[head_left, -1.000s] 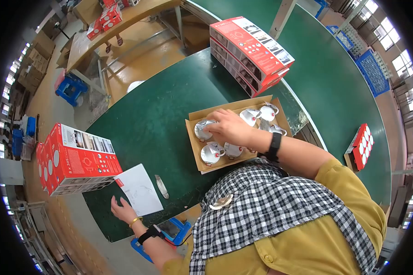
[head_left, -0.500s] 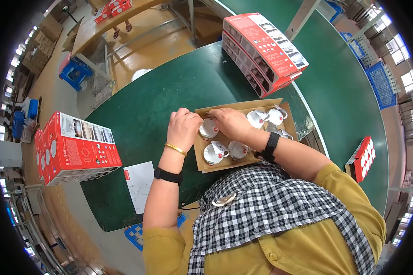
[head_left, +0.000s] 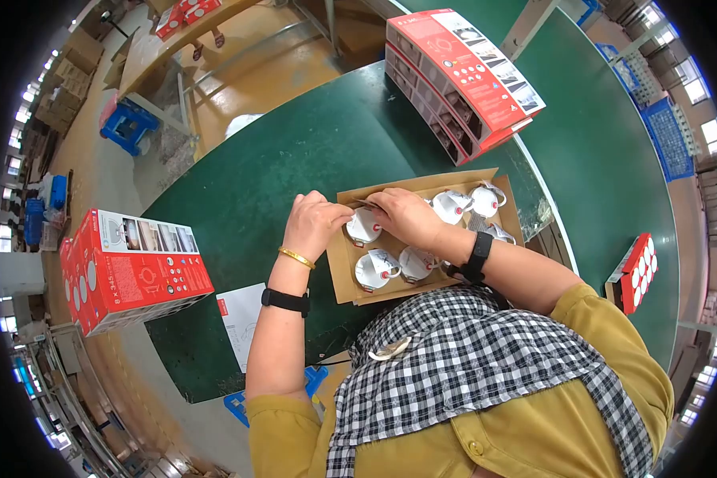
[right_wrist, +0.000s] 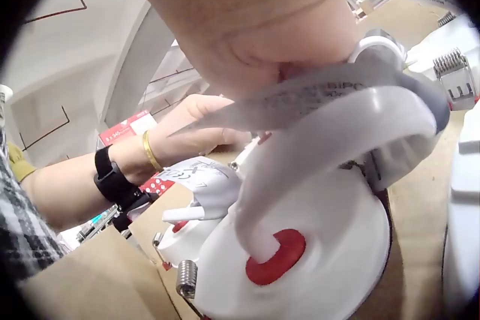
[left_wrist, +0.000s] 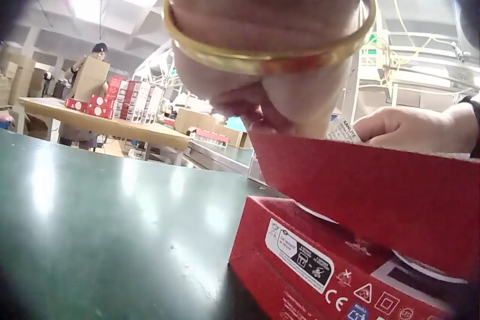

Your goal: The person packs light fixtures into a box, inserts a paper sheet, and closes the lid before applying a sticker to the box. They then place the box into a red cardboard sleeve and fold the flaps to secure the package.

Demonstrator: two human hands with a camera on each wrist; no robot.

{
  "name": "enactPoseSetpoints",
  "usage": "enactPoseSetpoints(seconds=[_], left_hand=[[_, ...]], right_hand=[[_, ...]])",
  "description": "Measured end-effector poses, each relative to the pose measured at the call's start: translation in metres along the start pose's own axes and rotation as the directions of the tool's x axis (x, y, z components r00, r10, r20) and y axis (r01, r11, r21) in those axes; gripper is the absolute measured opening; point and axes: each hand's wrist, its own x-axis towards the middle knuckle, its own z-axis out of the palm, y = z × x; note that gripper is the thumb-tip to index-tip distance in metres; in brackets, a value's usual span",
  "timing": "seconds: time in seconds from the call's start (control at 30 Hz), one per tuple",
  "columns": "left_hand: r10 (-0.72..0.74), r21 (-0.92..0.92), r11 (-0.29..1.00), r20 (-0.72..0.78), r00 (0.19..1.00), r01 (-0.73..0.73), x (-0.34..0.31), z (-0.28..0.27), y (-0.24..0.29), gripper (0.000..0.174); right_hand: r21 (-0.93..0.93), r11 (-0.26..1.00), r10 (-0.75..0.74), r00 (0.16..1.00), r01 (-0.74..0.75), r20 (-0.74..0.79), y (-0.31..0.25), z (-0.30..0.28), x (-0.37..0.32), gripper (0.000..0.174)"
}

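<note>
An open cardboard box (head_left: 344, 271) on the green table holds several white round lamps with red centres and wire springs, such as the front left lamp (head_left: 372, 269). My left hand (head_left: 315, 225), wearing a gold bracelet, has bent fingers at the box's far left corner. In the left wrist view its fingertips overlap the top edge of the raised red flap (left_wrist: 360, 185). My right hand (head_left: 410, 217) reaches over the far left lamp (head_left: 362, 226), its fingertips close to the left ones. In the right wrist view, a pale cable loop (right_wrist: 337, 129) covers the right fingertips.
Stacked red boxes stand at the left (head_left: 147, 271) and at the back (head_left: 462, 84). A white printed sheet (head_left: 241, 323) lies left of my forearm. Another box with white circles (head_left: 636, 271) lies to the right. A blue stool (head_left: 127, 126) stands on the floor.
My left hand has come from beside the paper sheet to the box's far left corner. The right hand has shifted slightly toward that corner; over the last half second both hardly move.
</note>
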Motion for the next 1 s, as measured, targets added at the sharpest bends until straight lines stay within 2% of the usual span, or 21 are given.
enactPoseSetpoints(seconds=[0.63, 0.7, 0.73, 0.77, 0.8, 0.83, 0.87, 0.9, 0.93, 0.97, 1.0], left_hand=[[-0.009, -0.042, 0.999, -0.027, 1.0, 0.008, -0.004, 0.005, -0.001, 0.008], [-0.019, -0.034, 0.999, -0.009, 1.0, 0.019, -0.009, 0.002, 0.004, 0.008], [-0.034, -0.053, 0.998, -0.084, 0.996, 0.03, -0.009, -0.002, 0.01, 0.01], [-0.05, -0.071, 0.997, -0.158, 0.986, 0.039, -0.01, -0.008, 0.015, 0.012], [-0.087, -0.092, 0.993, -0.081, 0.993, 0.079, -0.017, -0.015, 0.018, 0.013], [-0.093, -0.09, 0.992, -0.082, 0.992, 0.086, -0.025, -0.019, 0.023, 0.013], [-0.046, -0.088, 0.995, -0.026, 0.999, 0.043, -0.033, -0.023, 0.029, 0.012], [0.004, -0.089, 0.996, 0.032, 0.999, -0.002, -0.04, -0.024, 0.034, 0.011], [0.02, -0.097, 0.995, 0.021, 1.0, -0.018, -0.046, -0.024, 0.04, 0.009], [0.02, -0.095, 0.995, 0.022, 1.0, -0.017, -0.05, -0.024, 0.043, 0.009], [0.004, -0.082, 0.997, 0.035, 0.999, -0.002, -0.054, -0.023, 0.045, 0.009]], right_hand=[[-0.011, 1.0, -0.017, 0.999, 0.017, -0.036, 0.004, 0.005, -0.001, 0.029], [0.055, 0.996, -0.059, 0.989, 0.067, -0.134, 0.009, 0.009, 0.0, 0.029], [0.058, 0.996, -0.064, 0.989, 0.072, -0.131, 0.003, 0.003, -0.003, 0.029], [0.041, 0.978, -0.191, 0.962, 0.202, -0.193, -0.009, -0.01, -0.007, 0.027], [0.018, 0.945, -0.311, 0.916, 0.326, -0.253, -0.019, -0.02, -0.012, 0.025], [0.022, 0.944, -0.315, 0.916, 0.33, -0.249, -0.025, -0.025, -0.019, 0.025], [0.031, 0.845, -0.534, 0.845, 0.534, -0.007, -0.031, -0.029, -0.027, 0.022], [0.093, 0.707, -0.701, 0.677, 0.701, 0.225, -0.035, -0.03, -0.036, 0.019], [0.071, 0.644, -0.759, 0.625, 0.762, 0.183, -0.035, -0.025, -0.042, 0.017], [0.072, 0.643, -0.76, 0.624, 0.763, 0.181, -0.029, -0.024, -0.045, 0.017], [-0.029, 0.697, -0.693, 0.683, 0.717, 0.23, -0.022, -0.026, -0.045, 0.016]])
